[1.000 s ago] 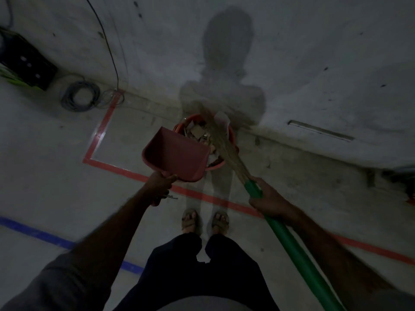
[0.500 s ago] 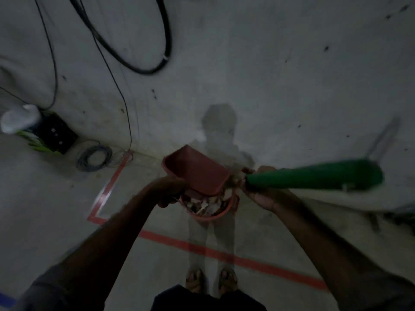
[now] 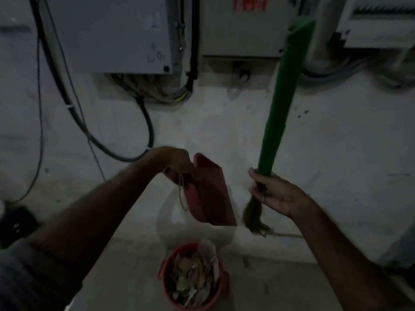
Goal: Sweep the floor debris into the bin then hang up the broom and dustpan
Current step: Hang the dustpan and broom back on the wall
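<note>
Your left hand (image 3: 179, 162) grips the smooth red dustpan (image 3: 208, 196); your right (image 3: 276, 194) holds the green-handled broom (image 3: 278, 104) upright above the debris-filled bin (image 3: 193, 277).

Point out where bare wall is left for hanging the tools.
Bare wall lies between the black cable and the broom, below the grey cabinets. Left of that cable, wires crowd it.

nothing here can be read with any certainty. the grey wall cabinet (image 3: 107, 34) bears faint scrawled marks near its lower right corner — too blurred to make out. a red-and-white label (image 3: 250, 3) sits at the top edge on the second cabinet (image 3: 242, 28), its lettering smeared beyond reading.
</note>
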